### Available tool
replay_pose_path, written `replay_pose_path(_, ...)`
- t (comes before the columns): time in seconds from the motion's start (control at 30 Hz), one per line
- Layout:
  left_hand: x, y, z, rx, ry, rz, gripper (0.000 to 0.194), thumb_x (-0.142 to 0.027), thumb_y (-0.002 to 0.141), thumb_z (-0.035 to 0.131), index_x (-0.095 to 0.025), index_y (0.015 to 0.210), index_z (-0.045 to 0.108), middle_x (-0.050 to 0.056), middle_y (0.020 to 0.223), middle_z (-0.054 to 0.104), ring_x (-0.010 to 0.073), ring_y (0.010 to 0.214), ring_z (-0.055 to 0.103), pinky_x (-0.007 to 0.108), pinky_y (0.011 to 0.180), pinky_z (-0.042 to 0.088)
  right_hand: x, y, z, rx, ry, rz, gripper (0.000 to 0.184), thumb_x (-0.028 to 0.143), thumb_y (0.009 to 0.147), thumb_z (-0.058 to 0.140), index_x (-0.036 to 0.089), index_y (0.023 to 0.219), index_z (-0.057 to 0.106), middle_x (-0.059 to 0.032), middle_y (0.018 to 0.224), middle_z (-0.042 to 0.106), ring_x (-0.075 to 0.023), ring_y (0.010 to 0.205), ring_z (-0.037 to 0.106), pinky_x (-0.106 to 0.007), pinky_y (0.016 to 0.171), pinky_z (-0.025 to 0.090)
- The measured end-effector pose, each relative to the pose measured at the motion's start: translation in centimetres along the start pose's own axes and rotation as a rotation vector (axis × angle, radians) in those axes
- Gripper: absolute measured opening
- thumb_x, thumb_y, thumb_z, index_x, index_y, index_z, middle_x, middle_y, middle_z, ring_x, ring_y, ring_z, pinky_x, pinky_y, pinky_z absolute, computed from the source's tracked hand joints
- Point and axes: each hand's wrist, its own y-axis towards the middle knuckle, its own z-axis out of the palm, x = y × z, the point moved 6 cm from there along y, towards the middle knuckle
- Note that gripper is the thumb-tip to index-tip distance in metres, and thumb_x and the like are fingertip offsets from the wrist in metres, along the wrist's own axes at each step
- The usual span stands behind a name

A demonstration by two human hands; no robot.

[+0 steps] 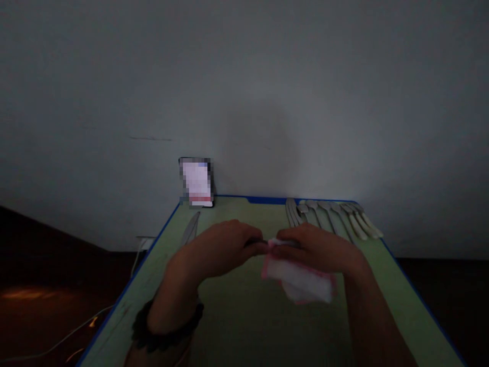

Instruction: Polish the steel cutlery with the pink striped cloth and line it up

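Observation:
My left hand (225, 250) is closed on a thin, dark piece of cutlery (263, 241), mostly hidden by my fingers, so I cannot tell its kind. A white cloth with pink edges (303, 278) is pinched in my right hand (309, 244), around or against the other end of that piece. The cloth's loose part hangs below my right fingers, over the table. Both hands meet above the middle of the green tabletop (244, 321). Beyond my right hand lies a row of spoons (324, 214) and forks (292, 211), partly covered by the hand.
Forks with pale handles (361, 224) end the row at the right edge. Behind my left wrist lie knives (191, 229). A lit phone (197, 182) leans against the grey wall (260, 102). A white cable (76, 329) runs left of the blue-edged table.

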Motion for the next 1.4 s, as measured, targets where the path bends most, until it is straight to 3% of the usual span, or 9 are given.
replay_pose_path(0.13, 2.0, -0.6, -1.6, -0.001, -0.034, -0.027, 0.036, -0.046, 0.086, 0.042, -0.021, 0.076, 0.065, 0.000, 0.061, 0.057, 0.0127, 0.056, 0.050, 0.023, 0.052, 0.031, -1.7, -1.4, -1.3, -0.020, 0.063, 0.020, 0.032, 0.043, 0.089, 0.040, 0.020, 0.077, 0.058, 0.0006, 0.067, 0.059, -0.0111, 0.059, 0.052, -0.023, 0.052, 0.034)
replay_pose_path(0.3, 3.5, -1.5, -3.0, -0.062, -0.019, -0.079, 0.033, -0.046, 0.086, 0.043, -0.023, 0.085, 0.067, 0.000, 0.072, 0.063, 0.0135, 0.063, 0.053, 0.023, 0.058, 0.034, -3.9, -3.2, -2.8, -0.084, 0.122, 0.107, 0.036, 0.047, 0.089, 0.037, 0.019, 0.081, 0.059, 0.0002, 0.067, 0.060, -0.0114, 0.058, 0.053, -0.023, 0.052, 0.036)
replay_pose_path(0.47, 2.9, -1.2, -2.9, -0.130, 0.069, -0.087, 0.036, -0.048, 0.085, 0.044, -0.022, 0.083, 0.068, 0.001, 0.065, 0.062, 0.0139, 0.060, 0.053, 0.024, 0.059, 0.034, -3.4, -3.0, -2.9, -0.105, 0.027, 0.103, 0.035, 0.045, 0.089, 0.040, 0.019, 0.080, 0.061, -0.0017, 0.073, 0.062, -0.0129, 0.063, 0.054, -0.024, 0.055, 0.036)
replay_pose_path(0.6, 1.6, -0.5, -2.1, -0.110, 0.176, -0.065, 0.040, -0.050, 0.087, 0.040, -0.021, 0.078, 0.067, 0.001, 0.062, 0.061, 0.0131, 0.056, 0.053, 0.023, 0.054, 0.032, -1.8, -1.9, -2.0, -0.066, -0.002, 0.077, 0.035, 0.045, 0.089, 0.040, 0.019, 0.077, 0.061, -0.0007, 0.069, 0.061, -0.0117, 0.059, 0.052, -0.023, 0.052, 0.032)
replay_pose_path(0.8, -1.1, 0.5, -2.3, -0.264, 0.321, 0.100, 0.029, -0.042, 0.089, 0.044, -0.026, 0.086, 0.068, 0.001, 0.082, 0.067, 0.0166, 0.077, 0.059, 0.026, 0.065, 0.037, -0.1, -0.7, -1.3, -0.076, 0.003, 0.044, 0.031, 0.041, 0.089, 0.042, 0.018, 0.076, 0.058, -0.0007, 0.068, 0.059, -0.0112, 0.062, 0.051, -0.023, 0.054, 0.031)
replay_pose_path(1.0, -0.3, -0.2, -3.7, -0.390, 0.222, 0.148, 0.030, -0.043, 0.087, 0.048, -0.026, 0.106, 0.063, 0.002, 0.099, 0.065, 0.0162, 0.093, 0.056, 0.028, 0.081, 0.041, -2.0, -2.5, -2.6, -0.070, 0.071, 0.075, 0.034, 0.048, 0.088, 0.039, 0.019, 0.085, 0.059, -0.0010, 0.076, 0.060, -0.0121, 0.065, 0.053, -0.024, 0.056, 0.035)
replay_pose_path(1.13, -0.1, -0.4, -3.5, -0.342, 0.191, 0.115, 0.030, -0.043, 0.088, 0.046, -0.024, 0.107, 0.061, 0.002, 0.098, 0.064, 0.0159, 0.088, 0.057, 0.028, 0.077, 0.042, -2.6, -3.3, -3.2, -0.111, 0.045, 0.099, 0.030, 0.045, 0.087, 0.044, 0.021, 0.087, 0.062, -0.0006, 0.077, 0.062, -0.0124, 0.066, 0.054, -0.024, 0.057, 0.035)
replay_pose_path(1.27, -0.6, -0.2, -2.7, -0.248, 0.146, 0.080, 0.030, -0.045, 0.087, 0.046, -0.022, 0.098, 0.061, 0.002, 0.088, 0.065, 0.0150, 0.077, 0.058, 0.025, 0.067, 0.042, -1.3, -2.7, -2.9, -0.110, 0.013, 0.089, 0.030, 0.045, 0.087, 0.045, 0.021, 0.088, 0.063, -0.0004, 0.076, 0.062, -0.0120, 0.065, 0.054, -0.024, 0.056, 0.034)
replay_pose_path(1.4, -1.5, 0.0, -2.2, -0.217, 0.116, 0.127, 0.026, -0.042, 0.086, 0.048, -0.021, 0.096, 0.061, 0.002, 0.088, 0.065, 0.0154, 0.079, 0.059, 0.025, 0.068, 0.043, 0.2, -1.6, -2.0, -0.100, -0.022, 0.071, 0.031, 0.044, 0.088, 0.043, 0.020, 0.088, 0.061, -0.0013, 0.073, 0.061, -0.0126, 0.065, 0.053, -0.025, 0.056, 0.033)
